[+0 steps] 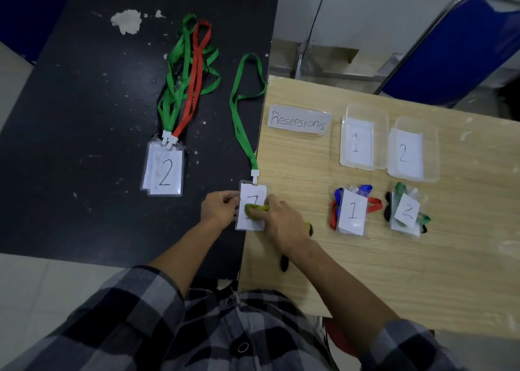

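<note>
Nearest in, two checked sleeves reach out to the work. The left hand [218,209] pinches the left edge of the badge [249,223], fingers curled on it, pinning it flat. The right hand [284,224] has its fingers curled round a yellow-green cloth [257,209] and presses it onto the badge face, right over the written number.

The badge lies near the person, straddling the seam where the black bench [84,103] meets the wooden bench [365,272]. Good wiping here, I'd say, means short strokes away from the pinned edge so the plastic doesn't buckle. The press should be light enough that the paper inside doesn't slide. Mind that seam too: an uneven base could let the holder flex.

Its green lanyard [239,117] trails off to the far side, clear of the cloth, and is best left there.

To the right on the wood sit bundle 1 [351,211] and bundle 2 [406,211]. Just beyond them are tray 1 [363,137] and tray 2 [413,149], with a "Resepsionis" sign [298,120] to their left. Over on the left lies a stack of badges [164,171] marked 2.
</note>
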The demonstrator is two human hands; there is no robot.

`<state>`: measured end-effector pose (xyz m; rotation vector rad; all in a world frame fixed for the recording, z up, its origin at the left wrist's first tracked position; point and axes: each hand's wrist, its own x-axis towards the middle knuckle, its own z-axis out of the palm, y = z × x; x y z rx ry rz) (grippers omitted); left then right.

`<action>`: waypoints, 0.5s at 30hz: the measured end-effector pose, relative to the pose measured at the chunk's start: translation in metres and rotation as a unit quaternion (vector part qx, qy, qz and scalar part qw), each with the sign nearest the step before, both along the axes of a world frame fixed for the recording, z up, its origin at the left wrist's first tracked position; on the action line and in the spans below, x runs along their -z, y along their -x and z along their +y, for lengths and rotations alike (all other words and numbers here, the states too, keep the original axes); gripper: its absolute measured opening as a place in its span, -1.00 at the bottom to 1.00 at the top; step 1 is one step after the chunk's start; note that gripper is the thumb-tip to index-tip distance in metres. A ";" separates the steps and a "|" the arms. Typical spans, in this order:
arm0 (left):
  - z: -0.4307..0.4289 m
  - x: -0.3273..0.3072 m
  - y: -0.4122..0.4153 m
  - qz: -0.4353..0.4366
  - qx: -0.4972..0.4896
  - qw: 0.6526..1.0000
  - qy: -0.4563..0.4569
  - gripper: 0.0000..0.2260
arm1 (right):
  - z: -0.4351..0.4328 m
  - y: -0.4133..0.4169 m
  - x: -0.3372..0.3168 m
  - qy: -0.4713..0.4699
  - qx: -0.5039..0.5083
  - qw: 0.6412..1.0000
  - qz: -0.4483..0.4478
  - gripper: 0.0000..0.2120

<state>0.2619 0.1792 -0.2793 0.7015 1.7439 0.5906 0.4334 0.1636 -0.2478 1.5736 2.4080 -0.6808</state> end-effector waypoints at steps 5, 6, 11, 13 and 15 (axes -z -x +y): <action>0.001 0.003 -0.002 0.013 0.000 1.000 -0.003 -0.80 | 0.014 0.007 0.001 -0.020 0.096 0.995 -0.001 -0.53; 0.000 0.003 0.000 0.015 0.003 1.000 -0.005 -0.80 | 0.013 0.016 0.000 -0.013 0.105 0.994 0.011 -0.52; 0.000 0.004 0.000 0.019 0.003 1.000 -0.004 -0.80 | -0.011 0.006 0.001 -0.010 0.030 0.999 0.024 -0.60; 0.000 0.002 -0.002 0.031 0.005 0.999 -0.009 -0.80 | -0.003 -0.004 0.001 -0.012 0.034 0.999 0.012 -0.65; -0.001 0.002 -0.004 0.037 0.004 0.999 -0.020 -0.81 | 0.011 -0.003 0.001 -0.023 0.051 0.998 -0.009 -0.61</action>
